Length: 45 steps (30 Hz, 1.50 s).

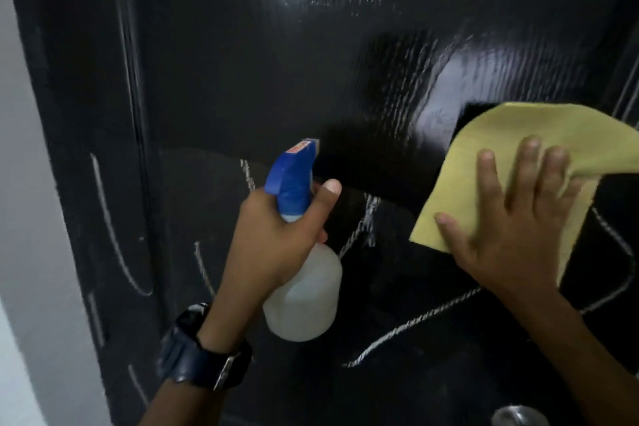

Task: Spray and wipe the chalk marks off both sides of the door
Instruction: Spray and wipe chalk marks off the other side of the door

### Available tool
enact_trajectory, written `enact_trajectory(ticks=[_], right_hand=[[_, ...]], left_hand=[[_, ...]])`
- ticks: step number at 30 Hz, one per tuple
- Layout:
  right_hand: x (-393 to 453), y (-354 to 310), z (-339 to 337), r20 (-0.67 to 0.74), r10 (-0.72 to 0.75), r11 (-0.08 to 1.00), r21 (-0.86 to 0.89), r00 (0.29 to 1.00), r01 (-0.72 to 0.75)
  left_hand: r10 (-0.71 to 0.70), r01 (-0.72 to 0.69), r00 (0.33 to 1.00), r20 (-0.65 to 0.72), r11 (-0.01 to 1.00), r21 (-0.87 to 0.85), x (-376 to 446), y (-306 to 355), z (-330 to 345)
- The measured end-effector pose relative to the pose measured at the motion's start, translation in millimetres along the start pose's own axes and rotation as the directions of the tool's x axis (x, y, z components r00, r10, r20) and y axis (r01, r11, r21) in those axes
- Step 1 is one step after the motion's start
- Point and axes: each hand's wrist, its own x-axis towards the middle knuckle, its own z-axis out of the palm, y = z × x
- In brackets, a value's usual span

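A glossy black door (262, 73) fills the view. Its upper part shines wet; white chalk marks (408, 325) run across the lower part and down the left frame. My left hand (273, 235) is shut on a white spray bottle (304, 297) with a blue trigger head (292, 180), its nozzle pointing at the door. My right hand (511, 225) lies flat with fingers spread, pressing a yellow cloth (511, 135) against the door at the right.
A white wall (31, 218) borders the black door frame (79, 149) on the left. A metal door knob (518, 417) shows at the bottom right edge. A dark wristwatch (204, 353) sits on my left wrist.
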Motion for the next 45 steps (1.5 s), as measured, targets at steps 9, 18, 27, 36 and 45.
enact_trajectory(ticks=[9,18,27,36,45], right_hand=[[-75.0,-7.2,17.1,0.154,-0.342,0.923,-0.132,0.927,0.362],[-11.2,-48.8,16.3,0.046,-0.582,0.797,-0.165,0.812,0.581],[15.6,-164.1,38.2,0.033,-0.651,0.747,-0.152,0.758,0.648],[36.9,-321.0,55.6,0.068,-0.523,0.843,-0.111,0.85,0.527],[52.3,-396.4,62.1,-0.02,-0.358,0.933,-0.042,0.934,0.357]], left_hand=[[0.069,-0.058,0.994,-0.082,0.991,0.124,0.8,-23.3,-41.7],[0.068,-0.044,0.989,-0.133,0.984,0.175,5.5,-55.3,-68.3],[0.051,-0.016,0.98,-0.191,0.984,0.18,34.3,-96.5,-125.0],[0.041,-0.001,0.976,-0.215,0.984,0.181,80.0,-118.6,-213.6],[0.08,-0.044,0.989,-0.126,0.963,0.265,117.5,-140.1,-278.6]])
